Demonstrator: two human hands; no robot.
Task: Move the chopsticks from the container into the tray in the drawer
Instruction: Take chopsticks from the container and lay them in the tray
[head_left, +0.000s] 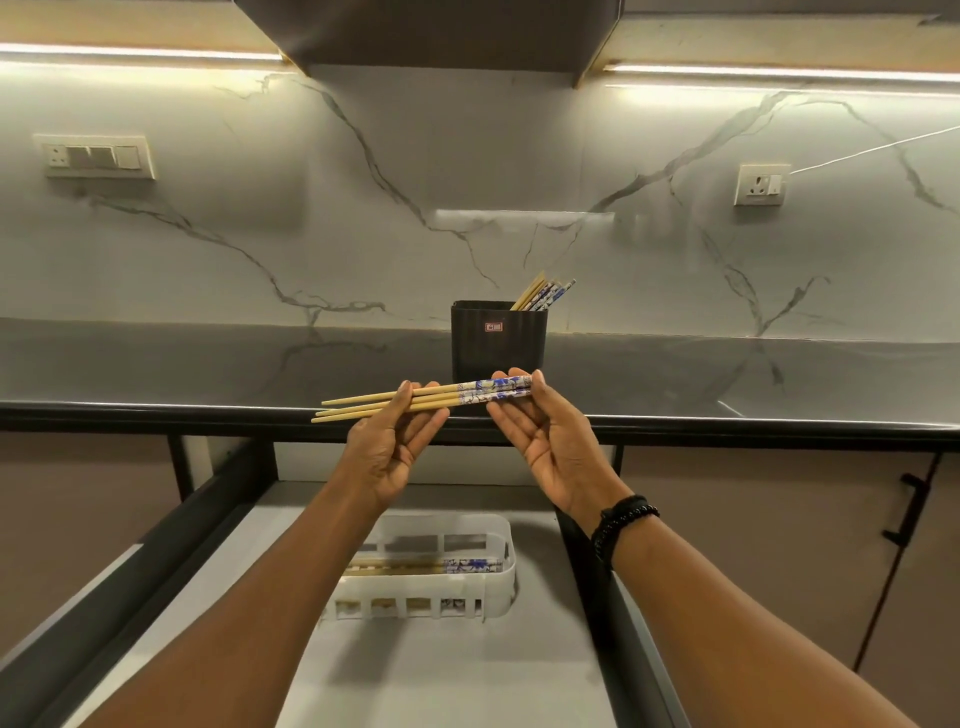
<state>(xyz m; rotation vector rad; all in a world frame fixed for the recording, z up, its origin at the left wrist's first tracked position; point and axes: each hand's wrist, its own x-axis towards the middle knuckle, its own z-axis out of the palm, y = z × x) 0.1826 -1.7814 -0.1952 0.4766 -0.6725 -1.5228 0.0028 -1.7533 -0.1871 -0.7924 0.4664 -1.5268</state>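
Above the open drawer (467, 675) I can see both hands up at the level of the worktop (208, 364) edge, sharing a small bundle of chopsticks (431, 397) that lies almost level between them. The left hand (387, 441) is palm up, its thumb and fingers curled loosely round the plain wooden half, with the pointed tips sticking out past it to the left and fanning slightly. The right hand (540, 436), with a dark beaded bracelet (621, 525) at the wrist, pinches the blue-and-white patterned ends between thumb and fingertips, the palm otherwise spread. Just behind the hands, on the worktop against the marble wall, stands the black container (498, 340), upright, and from my view more patterned sticks (545, 293) lean out of its right corner. Below, the white slotted tray (506, 577) sits in the drawer, and tray chopsticks (441, 566) already lie lengthwise inside it, patterned ends to the right; my left forearm hides the tray's left end
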